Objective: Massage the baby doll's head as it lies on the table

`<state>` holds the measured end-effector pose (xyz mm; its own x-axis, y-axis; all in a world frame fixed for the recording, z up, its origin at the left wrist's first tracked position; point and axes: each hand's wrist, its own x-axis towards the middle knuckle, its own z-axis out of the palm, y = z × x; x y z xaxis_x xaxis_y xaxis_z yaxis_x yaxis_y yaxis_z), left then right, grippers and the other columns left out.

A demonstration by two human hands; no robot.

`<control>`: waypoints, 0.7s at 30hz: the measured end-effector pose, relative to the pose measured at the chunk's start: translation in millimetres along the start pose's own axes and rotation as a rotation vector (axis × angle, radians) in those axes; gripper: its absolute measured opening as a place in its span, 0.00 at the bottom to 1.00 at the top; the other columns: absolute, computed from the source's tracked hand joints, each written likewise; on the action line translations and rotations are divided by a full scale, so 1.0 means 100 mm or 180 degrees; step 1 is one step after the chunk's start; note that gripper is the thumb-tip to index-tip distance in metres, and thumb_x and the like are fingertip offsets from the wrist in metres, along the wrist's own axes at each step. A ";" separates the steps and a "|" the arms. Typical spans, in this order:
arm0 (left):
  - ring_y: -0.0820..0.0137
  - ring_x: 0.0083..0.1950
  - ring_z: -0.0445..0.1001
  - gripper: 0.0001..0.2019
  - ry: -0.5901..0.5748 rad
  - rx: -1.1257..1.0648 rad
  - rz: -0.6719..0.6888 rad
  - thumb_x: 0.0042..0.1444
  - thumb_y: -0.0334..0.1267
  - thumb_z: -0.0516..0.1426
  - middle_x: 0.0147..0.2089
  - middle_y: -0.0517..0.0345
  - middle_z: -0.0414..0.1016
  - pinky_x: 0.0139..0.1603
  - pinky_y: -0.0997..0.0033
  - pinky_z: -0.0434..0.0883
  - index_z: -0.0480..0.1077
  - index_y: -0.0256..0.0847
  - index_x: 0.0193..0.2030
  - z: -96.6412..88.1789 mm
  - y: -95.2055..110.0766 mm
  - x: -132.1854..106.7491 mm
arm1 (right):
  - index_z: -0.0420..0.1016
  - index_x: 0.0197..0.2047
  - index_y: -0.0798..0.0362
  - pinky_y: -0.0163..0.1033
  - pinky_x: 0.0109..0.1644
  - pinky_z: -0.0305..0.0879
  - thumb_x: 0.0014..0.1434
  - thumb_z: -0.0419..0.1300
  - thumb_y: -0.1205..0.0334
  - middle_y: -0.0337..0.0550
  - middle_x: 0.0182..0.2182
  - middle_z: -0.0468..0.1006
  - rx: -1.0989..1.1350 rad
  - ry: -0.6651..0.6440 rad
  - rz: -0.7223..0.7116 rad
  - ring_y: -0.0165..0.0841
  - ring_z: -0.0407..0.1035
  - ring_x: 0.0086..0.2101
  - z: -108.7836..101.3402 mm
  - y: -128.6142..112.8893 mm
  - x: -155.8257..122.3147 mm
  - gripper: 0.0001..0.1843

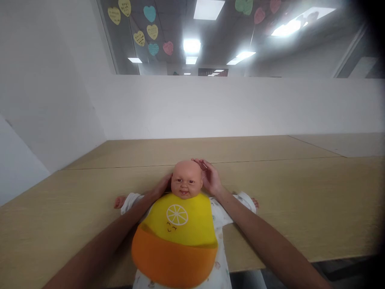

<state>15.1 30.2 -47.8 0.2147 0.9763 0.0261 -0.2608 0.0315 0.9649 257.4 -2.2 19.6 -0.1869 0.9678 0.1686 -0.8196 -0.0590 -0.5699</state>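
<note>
A baby doll lies on its back on the table, its head pointing away from me. It wears a white printed outfit and a yellow bib with an orange catch pocket spread over its chest. My left hand is at the left side of the doll's head, its fingers hidden behind the head and neck. On the other side, my right hand curves loosely against the head, fingers apart and partly in view. Whether either hand grips the bib's neck strap cannot be seen.
The wooden table runs back to a white wall. Above it, a glass window carries several heart-shaped notes and reflects ceiling lights. A white partition stands at the left. The table's front edge shows at lower right.
</note>
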 end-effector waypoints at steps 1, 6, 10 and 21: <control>0.55 0.66 0.69 0.20 -0.0057 0.0055 -0.0004 0.50 0.41 0.68 0.59 0.46 0.77 0.68 0.58 0.64 0.79 0.40 0.51 -0.04 -0.04 0.03 | 0.80 0.32 0.51 0.40 0.68 0.62 0.55 0.67 0.60 0.40 0.41 0.84 0.0074 0.0074 0.0023 0.33 0.74 0.52 0.00 -0.01 0.00 0.03; 0.55 0.65 0.70 0.21 -0.0204 0.0196 0.0012 0.52 0.43 0.67 0.61 0.45 0.76 0.66 0.60 0.65 0.79 0.39 0.53 -0.15 -0.08 0.06 | 0.81 0.35 0.52 0.39 0.67 0.64 0.57 0.64 0.60 0.41 0.44 0.83 0.0080 0.0120 0.0038 0.33 0.74 0.53 0.02 -0.04 0.01 0.06; 0.52 0.65 0.69 0.22 -0.0218 0.0679 0.0376 0.53 0.48 0.65 0.63 0.44 0.74 0.67 0.58 0.64 0.79 0.37 0.52 -0.11 0.01 0.00 | 0.80 0.41 0.54 0.40 0.65 0.66 0.62 0.61 0.53 0.43 0.45 0.83 -0.0163 0.0035 0.0401 0.35 0.75 0.51 0.06 -0.01 -0.02 0.14; 0.61 0.37 0.74 0.22 0.0109 0.1972 0.0595 0.57 0.55 0.52 0.33 0.51 0.79 0.38 0.66 0.69 0.72 0.35 0.29 0.31 0.41 -0.28 | 0.77 0.46 0.54 0.44 0.61 0.69 0.64 0.56 0.48 0.46 0.44 0.83 -0.0177 -0.0078 0.1142 0.39 0.74 0.52 0.12 0.05 -0.10 0.19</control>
<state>27.2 -2.6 -1.2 0.1856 0.9600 0.2098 0.3028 -0.2590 0.9172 248.6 -14.8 24.2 -0.4707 0.8817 -0.0312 -0.6688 -0.3797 -0.6391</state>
